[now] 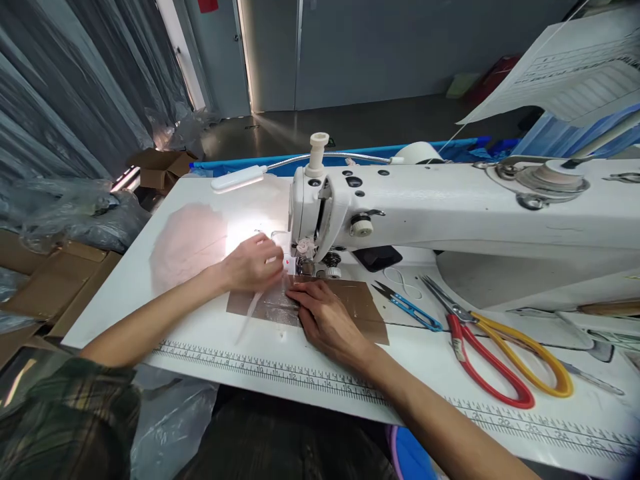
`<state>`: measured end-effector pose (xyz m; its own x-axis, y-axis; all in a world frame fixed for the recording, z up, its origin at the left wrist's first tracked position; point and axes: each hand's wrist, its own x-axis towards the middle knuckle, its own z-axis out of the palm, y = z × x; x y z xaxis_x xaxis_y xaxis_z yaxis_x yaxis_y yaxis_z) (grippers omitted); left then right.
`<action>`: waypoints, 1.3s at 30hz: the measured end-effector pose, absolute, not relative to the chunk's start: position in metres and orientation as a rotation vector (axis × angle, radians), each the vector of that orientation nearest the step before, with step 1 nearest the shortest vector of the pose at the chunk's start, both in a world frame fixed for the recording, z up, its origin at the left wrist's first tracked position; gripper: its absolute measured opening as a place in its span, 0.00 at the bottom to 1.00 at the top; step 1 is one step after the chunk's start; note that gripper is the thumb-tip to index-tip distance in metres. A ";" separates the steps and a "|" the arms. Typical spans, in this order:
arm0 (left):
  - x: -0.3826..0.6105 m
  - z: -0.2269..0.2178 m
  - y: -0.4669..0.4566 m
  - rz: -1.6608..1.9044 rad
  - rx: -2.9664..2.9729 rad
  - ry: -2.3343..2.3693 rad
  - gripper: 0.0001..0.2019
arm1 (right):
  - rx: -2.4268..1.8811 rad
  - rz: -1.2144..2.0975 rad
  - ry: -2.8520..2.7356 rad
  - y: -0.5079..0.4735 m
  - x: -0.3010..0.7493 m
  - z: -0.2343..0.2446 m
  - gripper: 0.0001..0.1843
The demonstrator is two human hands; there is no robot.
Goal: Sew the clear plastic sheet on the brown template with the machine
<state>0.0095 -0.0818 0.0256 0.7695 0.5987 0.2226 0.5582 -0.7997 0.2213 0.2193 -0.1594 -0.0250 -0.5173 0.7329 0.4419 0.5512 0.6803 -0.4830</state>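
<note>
A white sewing machine (400, 207) stands across the table, its presser foot (305, 267) low over the work. My left hand (256, 261) is just left of the needle area, fingers curled in a pinch on sheer, pale fabric (277, 297); a thin see-through strip of it trails below. Under the fabric lies a brown plate or sheet (363, 303) in front of the foot. My right hand (323, 310) rests on it, fingers stretched forward and pressing the sheer fabric down. The exact fabric edge at the needle is hard to make out.
Blue thread snips (407, 307) and scissors with red and yellow handles (493, 350) lie to the right. A pale pink sheer piece (187, 247) lies at left. A printed ruler (300, 377) runs along the front edge. A lamp (240, 179) lights the needle; cardboard boxes (60, 280) stand left.
</note>
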 end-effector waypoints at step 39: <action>-0.003 0.001 -0.168 0.832 3.204 0.600 0.08 | -0.944 0.332 -2.453 -0.140 0.234 -0.024 0.21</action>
<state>-0.0027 -0.1678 0.0010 0.8162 0.2809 0.5049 0.3904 -0.9123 -0.1236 0.2345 -0.1402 -0.0238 -0.6424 0.6800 0.3534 0.5615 0.7315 -0.3868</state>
